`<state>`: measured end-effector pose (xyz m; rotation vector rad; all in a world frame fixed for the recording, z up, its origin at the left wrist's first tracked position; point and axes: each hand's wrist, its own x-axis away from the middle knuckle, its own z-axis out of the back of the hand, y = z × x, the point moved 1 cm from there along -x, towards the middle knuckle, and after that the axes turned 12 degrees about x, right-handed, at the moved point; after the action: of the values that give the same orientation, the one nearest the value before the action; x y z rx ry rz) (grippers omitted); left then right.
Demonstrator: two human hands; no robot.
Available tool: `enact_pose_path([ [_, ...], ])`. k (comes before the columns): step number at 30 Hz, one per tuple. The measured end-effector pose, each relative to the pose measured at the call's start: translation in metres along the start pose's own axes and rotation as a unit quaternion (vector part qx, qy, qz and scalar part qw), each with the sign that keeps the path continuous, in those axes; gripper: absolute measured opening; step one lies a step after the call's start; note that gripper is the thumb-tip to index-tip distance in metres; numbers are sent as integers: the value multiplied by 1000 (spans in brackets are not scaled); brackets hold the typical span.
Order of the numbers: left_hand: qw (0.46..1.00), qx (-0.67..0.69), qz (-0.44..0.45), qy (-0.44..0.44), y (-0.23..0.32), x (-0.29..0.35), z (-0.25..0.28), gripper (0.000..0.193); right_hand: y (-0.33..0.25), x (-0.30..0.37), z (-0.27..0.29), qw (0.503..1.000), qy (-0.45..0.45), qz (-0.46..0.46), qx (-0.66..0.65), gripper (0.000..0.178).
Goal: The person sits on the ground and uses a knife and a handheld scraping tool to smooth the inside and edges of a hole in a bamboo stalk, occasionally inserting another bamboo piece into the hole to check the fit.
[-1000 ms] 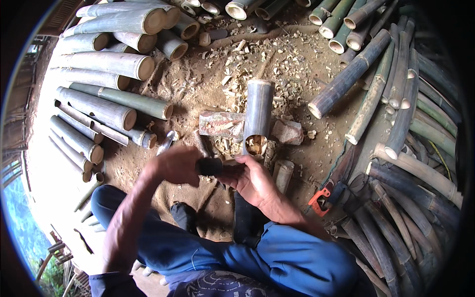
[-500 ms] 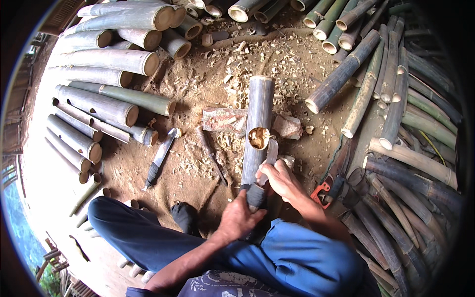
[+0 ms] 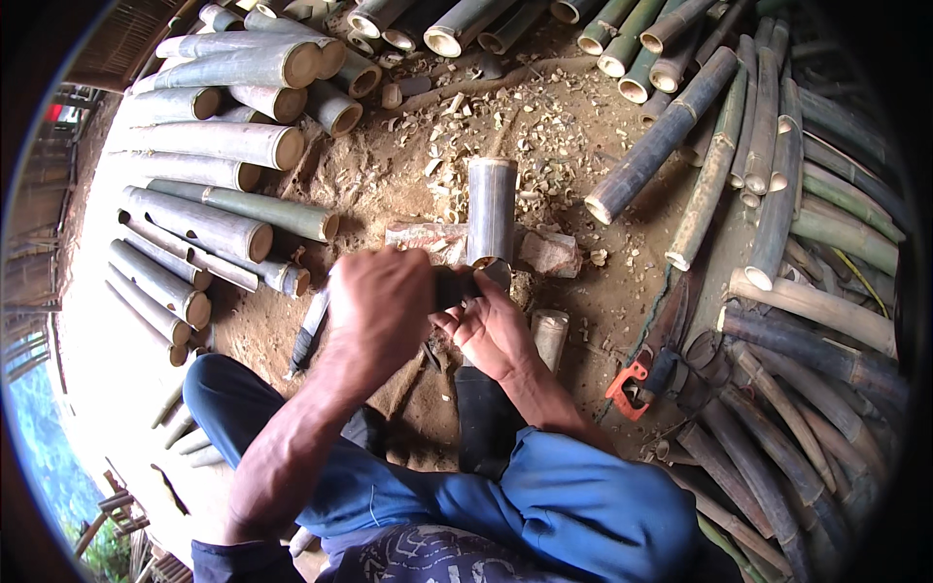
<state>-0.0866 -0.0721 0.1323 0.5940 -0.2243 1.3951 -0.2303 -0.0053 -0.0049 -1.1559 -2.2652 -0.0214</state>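
My left hand [image 3: 381, 306] is closed round the black-wrapped handle [image 3: 453, 289] of a knife, held crosswise over a grey bamboo tube [image 3: 492, 209]. My right hand [image 3: 498, 332], palm partly turned up, closes its fingers and thumb on the knife just beyond the handle. Only a small piece of the blade [image 3: 497, 271] shows, at the cut opening in the tube's side. My hands cover much of that opening and the tube's middle. Behind my left forearm, a second knife [image 3: 307, 338] with a wrapped handle lies on the ground.
Reddish wood blocks [image 3: 551, 253] lie on both sides of the tube. A short bamboo piece [image 3: 550, 335] is beside my right hand. Shavings [image 3: 544, 146] litter the dirt. Bamboo lengths [image 3: 209, 141] are stacked left, behind and right. An orange saw handle [image 3: 630, 391] lies right.
My left hand has risen up and forward with the knife handle, from near my lap to the tube's opening. The knife has swung from lengthwise to crosswise. My right hand moved slightly left.
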Motion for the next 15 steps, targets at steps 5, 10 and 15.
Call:
enact_pose_path([
  [5, 981, -164, -93, 41, 49, -3, -1, 3, 1, 0, -5, 999, 34, -12, -17, 32],
  [10, 977, 25, -105, -185, 6, 46, -43, 28, 30, 46, 14, 953, -17, 64, 296, 29],
  [15, 908, 153, -368, -130, 61, 47, -62, 48, -15, 80, 75, 916, 39, -59, 394, 32],
])
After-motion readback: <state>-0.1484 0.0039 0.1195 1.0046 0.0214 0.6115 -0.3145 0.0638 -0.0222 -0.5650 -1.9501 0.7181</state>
